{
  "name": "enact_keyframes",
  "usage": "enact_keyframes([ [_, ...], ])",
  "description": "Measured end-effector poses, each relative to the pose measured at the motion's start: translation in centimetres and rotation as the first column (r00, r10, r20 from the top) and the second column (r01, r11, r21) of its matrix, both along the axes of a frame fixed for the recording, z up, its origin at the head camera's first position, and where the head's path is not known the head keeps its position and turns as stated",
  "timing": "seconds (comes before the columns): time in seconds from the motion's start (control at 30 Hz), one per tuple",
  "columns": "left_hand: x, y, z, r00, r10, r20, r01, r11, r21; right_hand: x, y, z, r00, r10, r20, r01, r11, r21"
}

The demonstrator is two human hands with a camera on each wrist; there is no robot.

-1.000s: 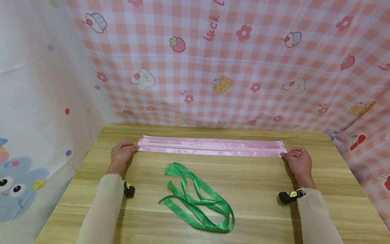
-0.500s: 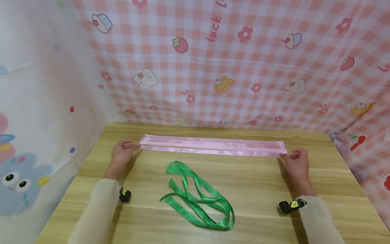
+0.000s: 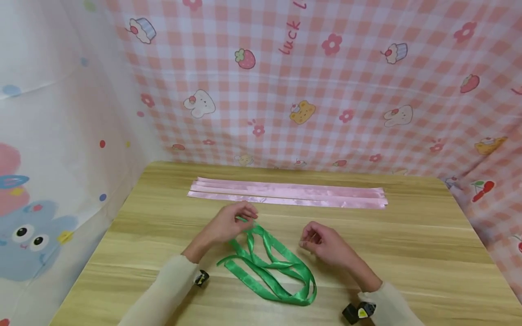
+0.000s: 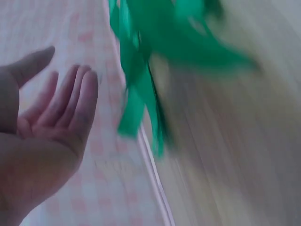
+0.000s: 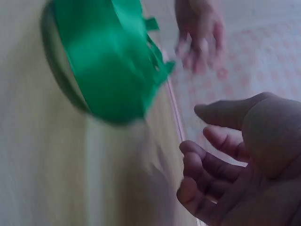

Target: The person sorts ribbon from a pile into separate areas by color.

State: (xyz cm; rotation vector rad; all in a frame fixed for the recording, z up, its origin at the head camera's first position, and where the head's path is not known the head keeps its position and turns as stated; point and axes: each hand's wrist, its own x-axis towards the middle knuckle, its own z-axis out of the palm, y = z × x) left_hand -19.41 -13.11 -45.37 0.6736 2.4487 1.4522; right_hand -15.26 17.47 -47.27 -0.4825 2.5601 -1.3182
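Note:
A loose bundle of shiny green ribbon point(image 3: 281, 244) lies looped on the table in the head view, its cut ends toward the upper left. My left hand point(image 3: 232, 222) hovers over those ends and covers part of them; its fingers point(image 4: 87, 101) are parted from the thumb with nothing between them in the left wrist view. To the right of the bundle is my right hand point(image 3: 326, 242), fingers loosely bent and holding nothing. Farther back, strips of pink satin ribbon point(image 3: 285, 192) lie flat, side by side, with neither hand on them.
The wood-grain table point(image 3: 408, 253) ends at a pink checked cloth point(image 3: 269, 90) behind it. A white printed cloth point(image 3: 53, 122) hangs at the left. Each wrist carries a small black camera, such as the right one point(image 3: 359, 312).
Both hands have let go of the pink ribbon's ends and come inward and nearer, to either side of the green ribbon. The pink strips stay lying at the back.

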Motion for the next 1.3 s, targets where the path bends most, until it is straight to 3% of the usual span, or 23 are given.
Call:
enact_keyframes([
  [0.1, 0.1, 1.9, -0.4, 0.991, -0.128, 0.031, 0.129, 0.991, -0.042, 0.6, -1.5, -0.4, 0.999, 0.053, -0.004, -0.052, 0.998, 0.028],
  [0.27, 0.3, 3.3, -1.3, 0.979, -0.201, 0.023, 0.202, 0.963, -0.176, 1.3, -3.5, -0.9, 0.998, 0.070, -0.010, -0.069, 0.994, 0.083],
  [0.37, 0.5, 3.2, -1.6, 0.976, -0.217, 0.022, 0.216, 0.949, -0.229, 1.5, -4.2, -1.0, 0.998, 0.060, -0.015, -0.057, 0.991, 0.120],
  [0.57, 1.2, 2.2, -1.9, 0.975, -0.209, 0.079, 0.223, 0.935, -0.274, 2.0, -4.8, -0.9, 0.996, 0.086, -0.006, -0.084, 0.986, 0.143],
  [0.8, 2.3, 1.8, -1.6, 0.971, -0.237, 0.043, 0.236, 0.899, -0.368, 2.3, -4.8, -0.9, 0.992, 0.123, -0.011, -0.121, 0.985, 0.125],
  [0.93, 2.8, 2.3, -1.0, 0.965, -0.260, -0.029, 0.226, 0.884, -0.410, 2.4, -4.6, -0.4, 0.989, 0.149, 0.010, -0.149, 0.988, 0.033],
  [1.03, 3.1, 2.9, -0.6, 0.960, -0.279, 0.003, 0.264, 0.905, -0.335, 2.4, -4.6, 0.2, 0.984, 0.172, 0.033, -0.170, 0.984, -0.061],
  [1.1, 3.1, 3.2, -0.5, 0.955, -0.284, 0.087, 0.296, 0.926, -0.232, 2.5, -4.6, 0.8, 0.981, 0.187, 0.051, -0.179, 0.976, -0.123],
  [1.17, 3.1, 3.3, -0.3, 0.937, -0.299, 0.180, 0.319, 0.943, -0.096, 2.6, -4.6, 1.4, 0.975, 0.203, 0.084, -0.185, 0.964, -0.191],
  [1.23, 3.1, 3.3, -0.1, 0.916, -0.323, 0.239, 0.325, 0.945, 0.033, 2.8, -4.5, 1.9, 0.968, 0.221, 0.119, -0.184, 0.946, -0.266],
  [1.3, 3.1, 3.1, 0.3, 0.905, -0.341, 0.254, 0.319, 0.939, 0.127, 2.9, -4.3, 2.3, 0.960, 0.240, 0.146, -0.181, 0.926, -0.332],
])
